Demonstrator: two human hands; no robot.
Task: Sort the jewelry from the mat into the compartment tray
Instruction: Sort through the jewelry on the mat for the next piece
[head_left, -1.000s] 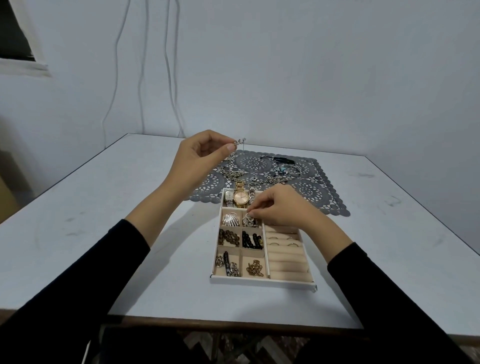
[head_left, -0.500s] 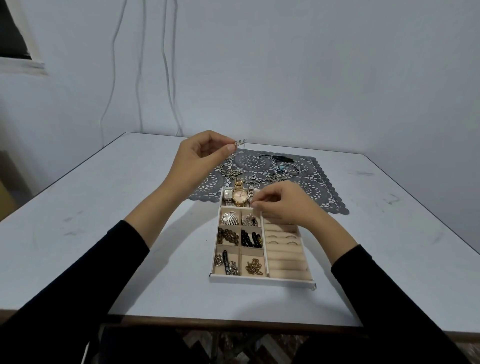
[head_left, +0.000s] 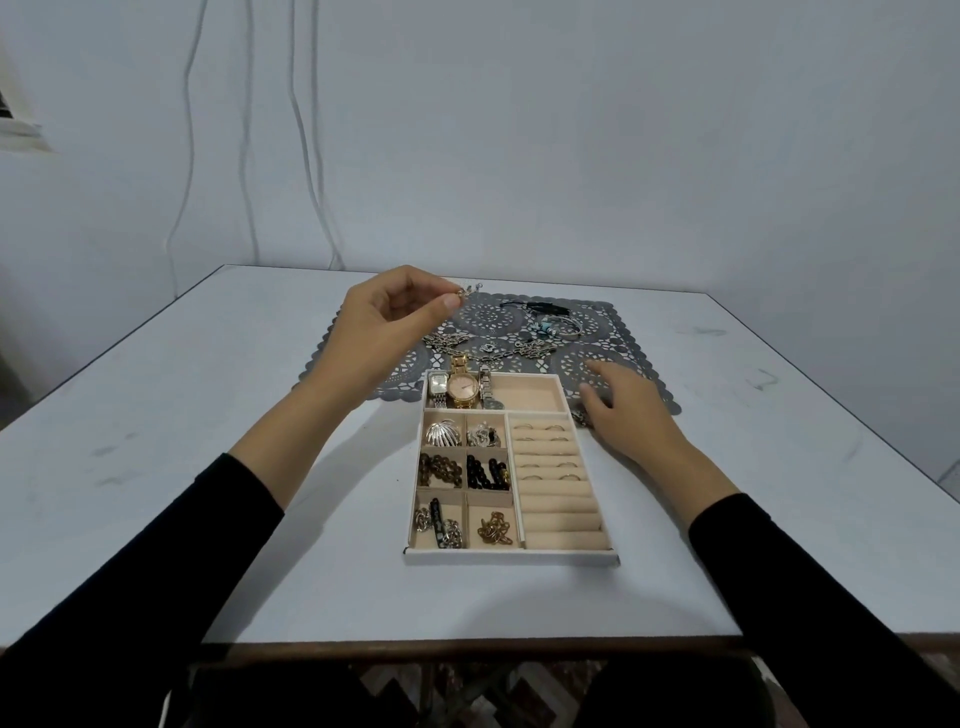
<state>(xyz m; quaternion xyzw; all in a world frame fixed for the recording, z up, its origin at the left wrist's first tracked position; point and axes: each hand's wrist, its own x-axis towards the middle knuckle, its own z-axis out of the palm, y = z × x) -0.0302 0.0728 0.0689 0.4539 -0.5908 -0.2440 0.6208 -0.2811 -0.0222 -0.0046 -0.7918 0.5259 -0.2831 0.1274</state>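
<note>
A white compartment tray (head_left: 511, 559) with beige lining sits mid-table and holds watches (head_left: 462, 387), chains, beads and rings. Behind it lies a grey lace mat (head_left: 615, 358) with chains (head_left: 519, 348) and bracelets (head_left: 553, 325) on it. My left hand (head_left: 387, 322) hovers above the mat's left side, pinching a small silver earring (head_left: 467, 292) between thumb and forefinger. My right hand (head_left: 623, 405) rests open on the table just right of the tray's far corner, fingers spread. A small silver piece (head_left: 581, 417) lies beside its thumb.
The white table (head_left: 156, 441) stands against a pale wall with cables hanging down it. Its front edge (head_left: 467, 644) is close to me, and its right edge runs near the wall.
My right hand has left the tray's small compartments and moved right and back, opening onto the table beside the tray. My left hand has held the earring nearly still.
</note>
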